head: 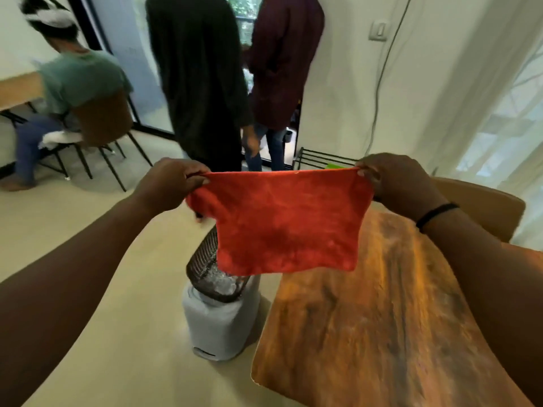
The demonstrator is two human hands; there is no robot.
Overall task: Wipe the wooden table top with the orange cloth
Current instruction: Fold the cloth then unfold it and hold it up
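The orange cloth (282, 221) hangs spread flat in the air, held by its two top corners. My left hand (169, 183) pinches the upper left corner and my right hand (402, 183) pinches the upper right corner; a black band sits on the right wrist. The wooden table top (367, 324) lies below and to the right, brown with a visible grain. The cloth's lower right edge hangs above the table's far left part without touching it.
A grey-white bin with a dark mesh basket (217, 306) stands on the floor just left of the table. A brown chair back (484, 207) is behind the table. Two standing persons (205, 83) and a seated person (73, 92) are farther back.
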